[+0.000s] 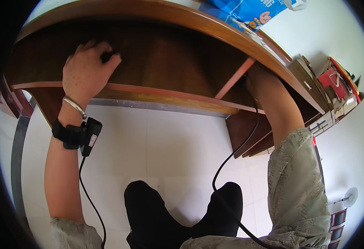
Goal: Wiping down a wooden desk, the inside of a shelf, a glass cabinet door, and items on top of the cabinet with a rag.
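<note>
My left hand (88,68) rests palm down on the brown wooden shelf (165,62) under the desk top (215,29). Its fingers curl over a small dark object (107,56), of which only a little shows. A silver bangle and a black wrist strap with a small device (88,132) sit on that wrist. My right forearm (275,103) reaches up under the desk beside the slanted wooden divider (234,79). The right hand itself is hidden behind the desk top.
A blue printed bag (248,10) lies on the desk top. Books and a red bag (335,81) are stacked at the right. Two black cables (232,155) hang down past my knees in black trousers (157,211) over white floor tiles (157,141).
</note>
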A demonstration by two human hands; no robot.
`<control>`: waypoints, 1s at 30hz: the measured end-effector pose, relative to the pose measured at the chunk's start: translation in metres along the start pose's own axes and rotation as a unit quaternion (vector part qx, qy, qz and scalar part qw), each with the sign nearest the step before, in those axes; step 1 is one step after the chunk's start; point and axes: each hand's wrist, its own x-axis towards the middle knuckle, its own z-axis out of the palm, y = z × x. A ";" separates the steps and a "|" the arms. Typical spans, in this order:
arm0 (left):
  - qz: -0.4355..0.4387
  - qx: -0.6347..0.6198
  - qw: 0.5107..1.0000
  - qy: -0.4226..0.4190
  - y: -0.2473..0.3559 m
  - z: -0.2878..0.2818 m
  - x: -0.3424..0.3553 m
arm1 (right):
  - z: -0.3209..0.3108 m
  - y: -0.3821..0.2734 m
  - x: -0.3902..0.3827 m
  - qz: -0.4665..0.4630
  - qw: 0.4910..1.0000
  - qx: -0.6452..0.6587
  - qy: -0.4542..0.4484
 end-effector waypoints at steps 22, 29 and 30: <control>0.025 0.036 0.997 -0.069 -0.008 0.007 0.005 | 0.181 0.058 -0.300 0.030 0.748 0.621 -0.234; 0.021 0.019 0.997 -0.069 -0.023 0.010 0.007 | 0.293 0.085 -0.344 0.091 0.944 0.265 -0.174; 0.008 0.029 0.996 -0.082 -0.017 0.011 0.005 | 0.292 0.088 -0.343 0.088 0.934 0.311 -0.153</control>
